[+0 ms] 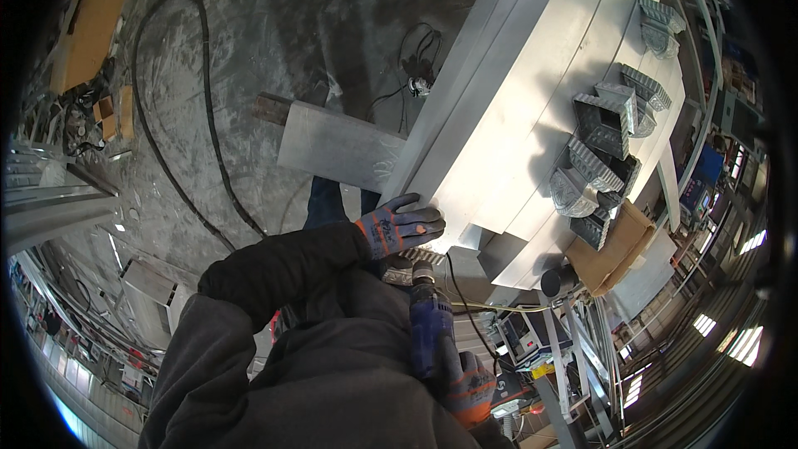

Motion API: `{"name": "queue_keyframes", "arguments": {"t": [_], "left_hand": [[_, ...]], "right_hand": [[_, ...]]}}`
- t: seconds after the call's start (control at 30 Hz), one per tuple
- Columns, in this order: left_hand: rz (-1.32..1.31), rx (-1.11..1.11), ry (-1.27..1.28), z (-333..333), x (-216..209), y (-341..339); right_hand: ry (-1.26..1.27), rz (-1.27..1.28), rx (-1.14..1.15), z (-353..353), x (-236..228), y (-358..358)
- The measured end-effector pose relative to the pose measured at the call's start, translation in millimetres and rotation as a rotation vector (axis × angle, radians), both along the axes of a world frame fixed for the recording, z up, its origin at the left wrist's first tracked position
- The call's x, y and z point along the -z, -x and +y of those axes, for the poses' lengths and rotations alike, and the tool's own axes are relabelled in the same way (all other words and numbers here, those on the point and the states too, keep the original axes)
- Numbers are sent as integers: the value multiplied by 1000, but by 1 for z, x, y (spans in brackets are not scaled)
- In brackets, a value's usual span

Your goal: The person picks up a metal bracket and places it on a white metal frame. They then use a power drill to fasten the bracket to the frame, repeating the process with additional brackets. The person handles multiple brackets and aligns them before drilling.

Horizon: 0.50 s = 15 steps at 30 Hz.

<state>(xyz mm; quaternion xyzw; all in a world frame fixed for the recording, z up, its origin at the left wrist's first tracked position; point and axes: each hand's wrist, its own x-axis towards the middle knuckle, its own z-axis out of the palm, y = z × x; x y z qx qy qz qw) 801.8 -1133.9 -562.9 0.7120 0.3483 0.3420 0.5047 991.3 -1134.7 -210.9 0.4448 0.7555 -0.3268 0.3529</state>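
Blue drill (421, 333), chuck (423, 273) forward, close to ridged metal piece (429, 256) beside near end of pale panel (490, 170).

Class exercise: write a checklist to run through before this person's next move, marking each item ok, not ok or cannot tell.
1. Gloves on both hands: ok, grey and orange.
2. Blue drill gripped: ok, in the right hand.
3. Left hand well away from the drill's front end: not ok, it lies close by, at the pale panel's near end.
4. Drill bit seated: cannot tell, its tip is hidden.
5. Floor free of trip hazards: not ok, a black hose loops across it.
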Motion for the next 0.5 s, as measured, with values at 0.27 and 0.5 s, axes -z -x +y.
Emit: {"name": "queue_keyframes", "arguments": {"t": [0.27, 0.5], "left_hand": [[324, -81, -304, 4, -19, 10], [345, -75, -276, 6, -19, 7]], "right_hand": [[-37, 223, 582, -10, 14, -11], [7, 269, 584, -18, 30, -29]]}}
